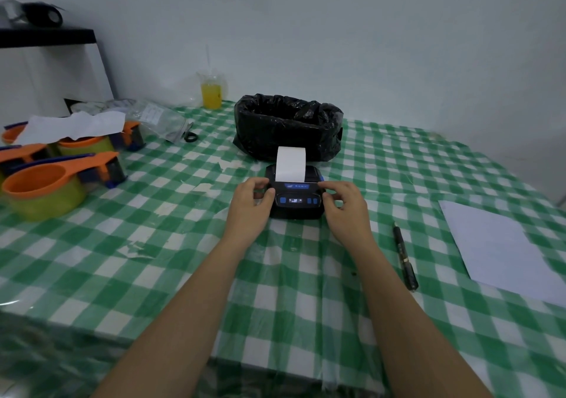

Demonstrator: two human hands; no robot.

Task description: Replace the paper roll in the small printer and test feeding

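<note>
A small black printer [296, 201] with blue buttons and a lit display sits in the middle of the green checked table [183, 259]. A strip of white paper [291, 164] stands up out of its top slot. My left hand [251, 204] grips the printer's left side, thumb on the front edge. My right hand [344, 203] holds its right side, fingers resting on the lid. Both forearms reach in from below.
A bin lined with a black bag [288, 126] stands right behind the printer. Orange-lidded yellow tubs [46, 189] with paper on them crowd the left. A black pen [405, 256] and a white sheet [502, 249] lie to the right. A yellow bottle [211, 94] and scissors [190, 135] lie further back.
</note>
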